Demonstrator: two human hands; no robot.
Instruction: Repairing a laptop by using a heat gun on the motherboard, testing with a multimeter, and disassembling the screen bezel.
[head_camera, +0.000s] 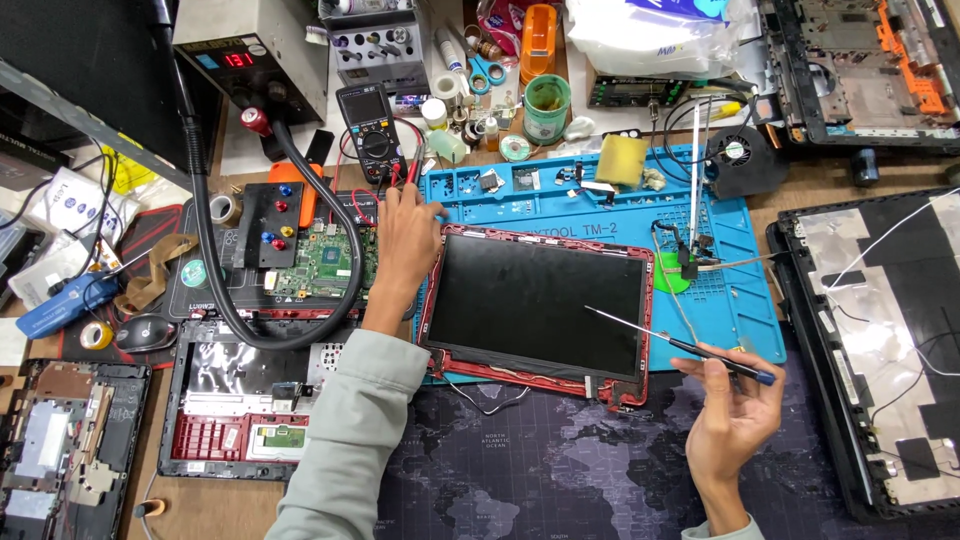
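Observation:
A laptop screen panel in a red lid frame (537, 303) lies face up on a blue repair mat (740, 300). My right hand (735, 405) holds a thin screwdriver (680, 345) with a blue-tipped handle; its tip hovers over the screen's right half. My left hand (405, 240) reaches past the lid's top left corner, fingers bent at the edge of the blue mat's small tray compartments, next to a green circuit board (320, 262). I cannot tell whether the left fingers hold a small part.
An open red laptop base (240, 400) lies at front left. A black multimeter (370, 125), a power supply (250, 55) and a thick black hose (215, 260) stand at the back left. Another laptop lid (880, 340) lies at right, a fan (740, 155) behind it.

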